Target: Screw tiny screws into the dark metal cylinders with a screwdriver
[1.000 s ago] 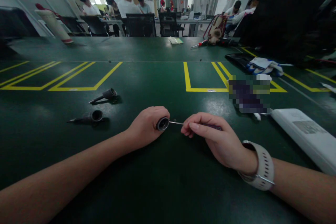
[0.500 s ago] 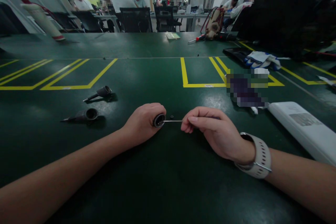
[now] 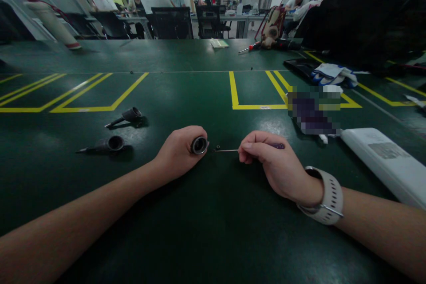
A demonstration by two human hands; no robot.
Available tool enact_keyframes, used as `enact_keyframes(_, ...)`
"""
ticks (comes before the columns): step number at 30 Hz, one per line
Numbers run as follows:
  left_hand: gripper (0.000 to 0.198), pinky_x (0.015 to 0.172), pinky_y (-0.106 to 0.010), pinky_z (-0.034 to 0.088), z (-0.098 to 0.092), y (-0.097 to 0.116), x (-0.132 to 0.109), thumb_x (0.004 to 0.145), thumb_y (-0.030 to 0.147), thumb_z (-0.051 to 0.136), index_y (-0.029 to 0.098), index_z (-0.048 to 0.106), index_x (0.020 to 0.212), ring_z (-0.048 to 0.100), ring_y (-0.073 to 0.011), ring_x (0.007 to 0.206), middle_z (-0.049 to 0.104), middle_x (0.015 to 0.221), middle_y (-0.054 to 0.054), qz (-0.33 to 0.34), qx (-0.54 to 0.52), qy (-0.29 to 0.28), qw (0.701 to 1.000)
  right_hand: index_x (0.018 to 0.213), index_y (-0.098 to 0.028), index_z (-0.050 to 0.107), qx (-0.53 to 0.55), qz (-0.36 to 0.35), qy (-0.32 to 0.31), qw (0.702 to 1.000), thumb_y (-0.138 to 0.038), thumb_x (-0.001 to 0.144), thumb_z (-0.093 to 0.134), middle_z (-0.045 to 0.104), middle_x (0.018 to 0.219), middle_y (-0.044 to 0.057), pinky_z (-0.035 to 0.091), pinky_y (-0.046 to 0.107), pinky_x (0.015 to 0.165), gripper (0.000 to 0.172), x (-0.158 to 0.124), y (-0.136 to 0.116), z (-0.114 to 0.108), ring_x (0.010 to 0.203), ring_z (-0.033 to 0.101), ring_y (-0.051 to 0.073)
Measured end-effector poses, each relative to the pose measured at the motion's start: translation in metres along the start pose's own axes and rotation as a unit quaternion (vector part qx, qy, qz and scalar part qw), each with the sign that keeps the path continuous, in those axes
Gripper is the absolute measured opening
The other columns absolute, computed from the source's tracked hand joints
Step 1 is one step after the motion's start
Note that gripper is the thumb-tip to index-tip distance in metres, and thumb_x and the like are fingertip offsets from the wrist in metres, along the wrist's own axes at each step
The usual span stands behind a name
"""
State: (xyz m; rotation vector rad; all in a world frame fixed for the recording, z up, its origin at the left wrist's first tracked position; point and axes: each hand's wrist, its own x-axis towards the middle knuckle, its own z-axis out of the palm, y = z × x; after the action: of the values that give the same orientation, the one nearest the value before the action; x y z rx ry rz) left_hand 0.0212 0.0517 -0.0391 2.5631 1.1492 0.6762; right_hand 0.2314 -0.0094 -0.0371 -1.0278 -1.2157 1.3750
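My left hand (image 3: 179,153) is wrapped round a dark tubular part (image 3: 199,145) whose open ring end faces me; it rests on the green table (image 3: 206,230). My right hand (image 3: 271,162) pinches a thin screwdriver (image 3: 229,149) with a purple handle, its metal shaft pointing left. The tip sits by a tiny black screw (image 3: 218,147) on the table, a short gap from the ring end. A pale watch is on my right wrist.
Two more dark tubular parts (image 3: 128,116) (image 3: 109,144) lie to the left. A white flat device (image 3: 382,159) lies at the right, with gloves (image 3: 333,74) and a red-handled screwdriver (image 3: 249,47) further back. Yellow tape boxes mark the table. People sit at desks behind.
The screwdriver shaft has been drawn to the right, out of the ring end of the part. A gap now shows between tip and part. My left hand shifted slightly.
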Motion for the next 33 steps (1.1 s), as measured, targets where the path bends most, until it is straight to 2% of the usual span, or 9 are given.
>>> enact_keyframes(3, 0.011, 0.063, -0.026, 0.044, -0.002, 0.002, 0.000, 0.081, 0.023, 0.055, 0.018, 0.051, 0.072, 0.055, -0.0125, 0.068, 0.059, 0.074, -0.001, 0.011, -0.048, 0.011, 0.999, 0.069, -0.018, 0.065, -0.047, -0.001, 0.005, 0.999, -0.022, 0.080, 0.059, 0.062, 0.065, -0.001, 0.042, 0.026, 0.060, 0.013, 0.000, 0.000, 0.002, 0.063, 0.056, 0.012)
enact_keyframes(7, 0.008, 0.067, -0.026, 0.048, -0.003, 0.002, 0.001, 0.080, 0.022, 0.056, 0.017, 0.053, 0.074, 0.059, -0.0128, 0.072, 0.064, 0.079, -0.002, 0.050, -0.123, -0.033, 0.991, 0.070, -0.017, 0.065, -0.068, 0.003, 0.009, 0.998, -0.023, 0.081, 0.059, 0.062, 0.066, -0.001, 0.043, 0.027, 0.061, 0.014, -0.001, 0.000, 0.002, 0.065, 0.056, 0.013)
enact_keyframes(11, 0.004, 0.065, -0.025, 0.048, -0.002, -0.001, 0.002, 0.080, 0.019, 0.056, 0.017, 0.057, 0.076, 0.060, -0.0122, 0.071, 0.064, 0.078, -0.002, 0.062, -0.125, -0.061, 0.988, 0.069, -0.018, 0.064, -0.048, -0.009, 0.018, 0.999, -0.023, 0.081, 0.059, 0.062, 0.066, 0.000, 0.044, 0.027, 0.060, 0.013, -0.002, 0.002, 0.001, 0.064, 0.056, 0.013)
enact_keyframes(16, 0.004, 0.066, -0.025, 0.047, -0.001, -0.004, 0.002, 0.079, 0.018, 0.056, 0.016, 0.055, 0.076, 0.059, -0.0128, 0.073, 0.063, 0.081, -0.002, 0.058, -0.110, -0.049, 0.991, 0.074, -0.019, 0.063, -0.053, -0.121, 0.002, 0.991, -0.022, 0.085, 0.056, 0.060, 0.070, 0.000, 0.045, 0.027, 0.063, 0.014, -0.011, -0.005, 0.002, 0.068, 0.056, 0.013)
enact_keyframes(18, 0.007, 0.062, -0.024, 0.044, 0.000, -0.004, 0.002, 0.079, 0.020, 0.057, 0.016, 0.054, 0.074, 0.056, -0.0122, 0.070, 0.060, 0.077, -0.002, 0.053, -0.092, -0.044, 0.993, 0.078, -0.018, 0.062, -0.119, -0.185, -0.052, 0.974, -0.020, 0.087, 0.054, 0.060, 0.075, 0.001, 0.045, 0.028, 0.064, 0.012, -0.015, -0.011, 0.005, 0.070, 0.056, 0.014)
enact_keyframes(21, 0.014, 0.057, -0.023, 0.040, 0.001, -0.003, 0.001, 0.080, 0.024, 0.057, 0.017, 0.051, 0.070, 0.051, -0.0108, 0.064, 0.055, 0.070, 0.000, 0.044, -0.068, -0.036, 0.996, 0.086, -0.017, 0.060, -0.241, -0.257, -0.135, 0.926, -0.013, 0.088, 0.051, 0.063, 0.081, 0.005, 0.047, 0.030, 0.071, 0.010, -0.019, -0.017, 0.012, 0.077, 0.058, 0.015)
enact_keyframes(24, 0.016, 0.055, -0.023, 0.037, 0.001, 0.000, 0.000, 0.081, 0.024, 0.057, 0.017, 0.050, 0.068, 0.049, -0.0107, 0.062, 0.053, 0.067, 0.001, 0.042, -0.054, -0.030, 0.997, 0.093, -0.015, 0.059, -0.322, -0.278, -0.153, 0.892, -0.012, 0.088, 0.049, 0.064, 0.090, 0.008, 0.047, 0.032, 0.078, 0.012, -0.021, -0.016, 0.016, 0.087, 0.058, 0.017)
enact_keyframes(27, 0.015, 0.056, -0.024, 0.037, 0.001, 0.002, 0.000, 0.081, 0.023, 0.056, 0.017, 0.050, 0.069, 0.049, -0.0113, 0.062, 0.053, 0.067, 0.001, 0.042, -0.035, -0.032, 0.998, 0.094, -0.015, 0.060, -0.368, -0.272, -0.148, 0.877, -0.012, 0.088, 0.049, 0.064, 0.094, 0.009, 0.046, 0.034, 0.078, 0.013, -0.021, -0.014, 0.016, 0.089, 0.056, 0.018)
enact_keyframes(33, 0.015, 0.058, -0.025, 0.036, 0.003, 0.000, -0.001, 0.083, 0.023, 0.055, 0.017, 0.049, 0.071, 0.049, -0.0120, 0.064, 0.054, 0.070, 0.001, 0.061, -0.006, -0.028, 0.998, 0.086, -0.014, 0.061, -0.272, -0.201, -0.132, 0.932, -0.013, 0.088, 0.052, 0.064, 0.081, 0.006, 0.047, 0.031, 0.074, 0.009, -0.018, -0.014, 0.014, 0.077, 0.057, 0.016)
